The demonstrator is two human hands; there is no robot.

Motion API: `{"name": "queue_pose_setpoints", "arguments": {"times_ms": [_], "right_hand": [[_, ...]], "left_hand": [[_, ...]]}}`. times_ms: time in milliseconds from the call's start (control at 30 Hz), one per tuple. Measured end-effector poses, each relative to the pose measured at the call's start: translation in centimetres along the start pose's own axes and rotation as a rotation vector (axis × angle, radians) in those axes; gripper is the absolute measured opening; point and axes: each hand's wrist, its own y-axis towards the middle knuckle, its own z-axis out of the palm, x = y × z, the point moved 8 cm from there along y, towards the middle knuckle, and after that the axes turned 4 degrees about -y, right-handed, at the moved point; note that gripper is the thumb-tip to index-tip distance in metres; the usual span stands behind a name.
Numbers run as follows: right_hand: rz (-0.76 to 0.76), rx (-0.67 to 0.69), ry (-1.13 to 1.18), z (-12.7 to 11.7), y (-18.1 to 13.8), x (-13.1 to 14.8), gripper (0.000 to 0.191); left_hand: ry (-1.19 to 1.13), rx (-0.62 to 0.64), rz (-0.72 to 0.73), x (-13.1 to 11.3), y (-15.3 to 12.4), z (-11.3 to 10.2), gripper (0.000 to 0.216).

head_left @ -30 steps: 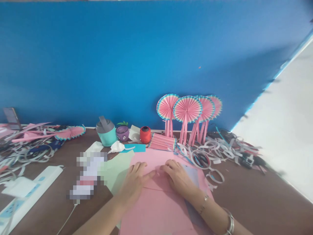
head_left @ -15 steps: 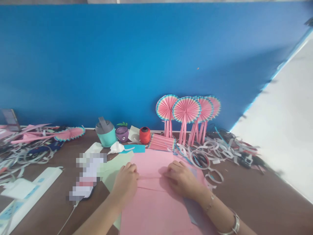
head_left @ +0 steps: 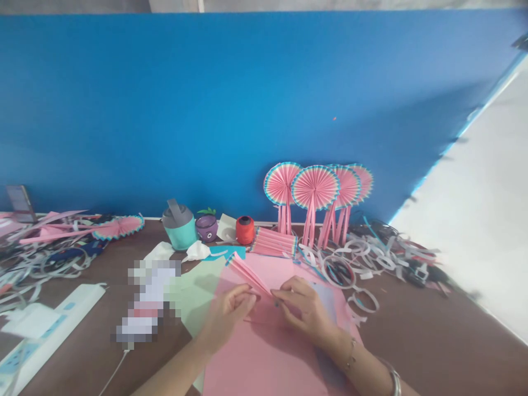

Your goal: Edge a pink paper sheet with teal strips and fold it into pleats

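Note:
A large pink paper sheet (head_left: 268, 352) lies on the brown table in front of me. Both hands meet over its far part. My left hand (head_left: 226, 313) and my right hand (head_left: 303, 311) pinch a narrow pleated pink strip (head_left: 247, 273), which rises tilted up and to the left from between the fingertips. The fingers of both hands are closed on it. A pale green sheet (head_left: 193, 294) lies under the pink one at the left.
Finished pink paper fans on sticks (head_left: 315, 192) lean against the blue wall. A folded pink stack (head_left: 274, 242), red thread spool (head_left: 245, 229), teal container (head_left: 179, 225) and purple pot (head_left: 206, 225) stand behind. Paper loops (head_left: 350, 264) litter the right, scraps and a white power strip (head_left: 49, 324) the left.
The hands were pressing flat on the pink sheet, sliding apart along a crease. Now they have come together and lifted a pleated pink strip off the sheet, held tilted upward.

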Motion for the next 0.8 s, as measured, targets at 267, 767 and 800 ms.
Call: {"name": "queue_pose_setpoints", "arguments": {"times_ms": [267,767,800], "right_hand": [[-0.318,0.094,-0.221,1.6,-0.3,3.8,0.025],[-0.190,0.145,-0.386,2.5,-0.7,1.3,0.023],[-0.184,0.186,-0.368,2.7,-0.6,1.1,0.021]], "left_hand": [[0.231,-0.194,0.225,-2.3,-0.5,-0.7,0.029],[1.336,0.074,0.583,-3.4,-2.0,2.9,0.031],[1.354,0.106,0.540,-3.1,-1.9,3.0,0.029]]}}
